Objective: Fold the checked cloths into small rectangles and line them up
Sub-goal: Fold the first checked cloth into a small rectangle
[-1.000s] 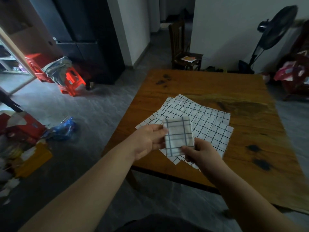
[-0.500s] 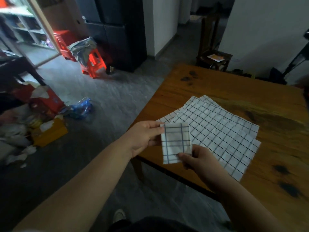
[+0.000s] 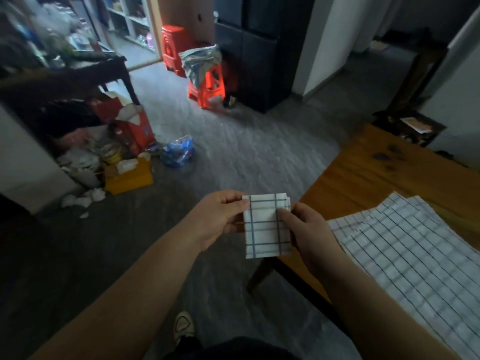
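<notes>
Folded checked cloth (image 3: pixel 267 226) is held in the air between both hands, left of the bench edge and above the floor (image 3: pixel 233 152), not resting on any surface. Left hand (image 3: pixel 218 219) is closed on the cloth's upper left edge, thumb on the near face and fingers behind. Right hand (image 3: pixel 309 229) is closed on the right edge, thumb tip pressed on the face near the upper right corner, where several layer edges show slightly out of line. Judgement: the item is light, soft and thin; it has no stiffness of its own and the stacked layers will tend to spring open or slide once pinch pressure is released. It is not fragile and not notably slippery. Best hold is a pinch across all layers at the two side edges, or flat pressure on the face once it is laid down, with the open corner kept under a thumb. To the right, unfolded checked cloths (image 3: pixel 405 255) lie overlapped and spread flat on the wooden bench (image 3: pixel 363 172), reaching its near edge; these are equally limp and would be lifted by a corner or an edge. No lined-up folded pieces are visible on the bench.
</notes>
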